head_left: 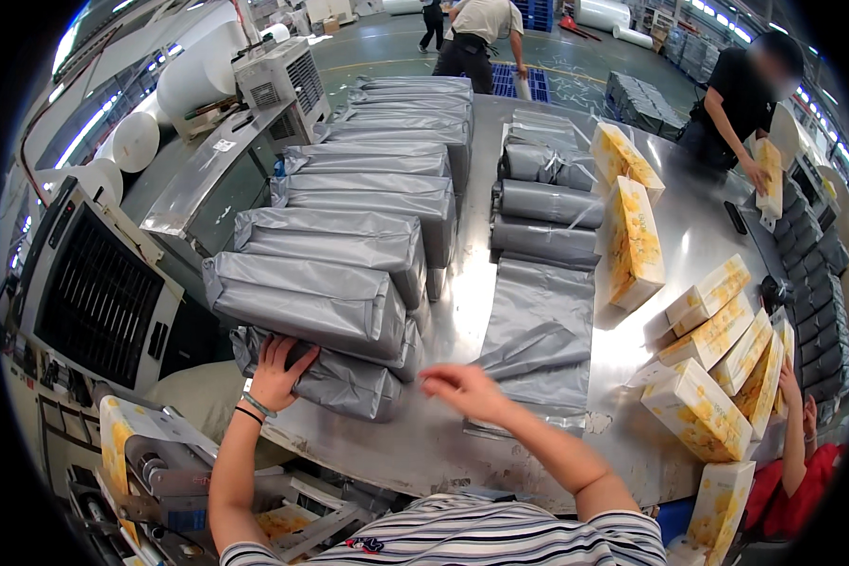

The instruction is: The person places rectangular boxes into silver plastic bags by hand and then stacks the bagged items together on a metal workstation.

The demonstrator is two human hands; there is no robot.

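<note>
The gray bagged pack [349, 385] at the six-o'clock end of the row of packs [373, 195] is, it seems, being settled into line; its left end is covered by the spread left hand [278, 373], though whether it is gripped cannot be told. The right hand [470, 390], at three o'clock from it, is loosely curled with nothing visibly held; for the next move, squaring-up from that side is seemingly called for.

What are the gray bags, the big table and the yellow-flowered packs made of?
Gray bags: probably thin plastic, softly shiny, because they crease and wrinkle like film.
Big table: looks like metal, maybe steel; it's silvery, with bright reflections.
Yellow-flowered packs: perhaps plastic wrap or card, smooth and printed; they look blocky, but I can't tell which.
</note>
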